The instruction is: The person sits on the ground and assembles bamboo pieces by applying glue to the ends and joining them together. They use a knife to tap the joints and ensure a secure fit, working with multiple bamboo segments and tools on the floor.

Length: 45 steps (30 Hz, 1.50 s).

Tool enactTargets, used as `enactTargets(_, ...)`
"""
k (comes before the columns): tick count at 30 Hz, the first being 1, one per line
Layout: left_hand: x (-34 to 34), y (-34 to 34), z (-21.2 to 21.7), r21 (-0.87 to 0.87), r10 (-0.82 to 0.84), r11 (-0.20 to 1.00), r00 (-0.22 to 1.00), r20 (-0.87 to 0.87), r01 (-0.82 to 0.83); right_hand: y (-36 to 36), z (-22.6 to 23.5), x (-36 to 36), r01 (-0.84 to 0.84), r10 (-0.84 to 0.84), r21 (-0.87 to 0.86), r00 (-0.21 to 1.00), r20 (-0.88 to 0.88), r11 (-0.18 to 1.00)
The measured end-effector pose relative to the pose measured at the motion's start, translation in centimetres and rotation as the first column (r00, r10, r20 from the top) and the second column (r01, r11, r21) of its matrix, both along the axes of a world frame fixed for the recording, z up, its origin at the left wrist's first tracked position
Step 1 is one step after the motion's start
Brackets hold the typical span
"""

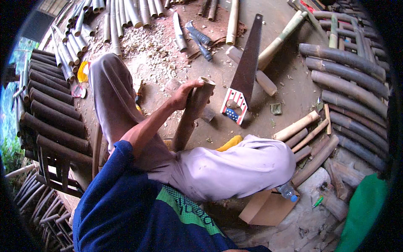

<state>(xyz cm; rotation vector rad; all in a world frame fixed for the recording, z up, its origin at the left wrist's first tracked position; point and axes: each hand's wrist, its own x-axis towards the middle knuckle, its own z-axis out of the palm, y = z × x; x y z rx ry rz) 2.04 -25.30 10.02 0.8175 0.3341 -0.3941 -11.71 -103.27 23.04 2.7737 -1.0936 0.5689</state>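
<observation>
My left hand [183, 94] is wrapped round a dark bamboo tube [191, 113] near its upper end. The tube stands tilted in front of my crossed legs, its open cut end up and its lower end down by my lap. My right hand is out of view. Right of the tube lies a handsaw [246, 59] with a dark blade and a handle patterned in red, white and blue, its blade pointing away from me. Farther off, a knife [179, 32] with a pale blade lies on the ground beside dark-handled tools [199, 38].
Bamboo lengths [121, 17] lie far left among pale chips [145, 54]. Dark bamboo racks [54, 101] stand left, and more dark poles [348, 80] are stacked right. Near my right knee are a cardboard box [266, 208], a plastic bottle [287, 191] and cut bamboo pieces [296, 126].
</observation>
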Motion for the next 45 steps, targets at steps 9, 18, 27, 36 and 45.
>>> enactTargets(9,-2.9,3.1,0.5,-0.169,0.199,0.968,0.977,0.074,-0.184,5.9,0.4,-2.4,0.042,-0.041,-0.02,0.998,0.039,0.999)
enactTargets(18,-3.2,5.3,1.0,-0.113,0.231,0.97,0.96,0.157,-0.215,9.8,8.0,-7.4,-0.01,0.034,-0.116,0.978,0.206,0.993)
enactTargets(27,-4.4,11.9,2.4,0.053,0.413,0.891,0.855,0.314,-0.45,42.1,4.4,2.6,-0.683,0.574,0.153,0.697,0.43,0.714)
enactTargets(36,-7.4,17.2,-0.2,0.141,0.719,0.643,0.657,0.229,-0.753,58.4,-0.2,16.4,-0.988,0.676,0.091,-0.018,0.737,-0.126)
enactTargets(45,-8.1,17.5,0.2,0.094,0.731,0.665,0.672,0.12,-0.741,69.5,-7.3,22.6,-0.616,0.29,0.269,0.069,0.955,-0.74)
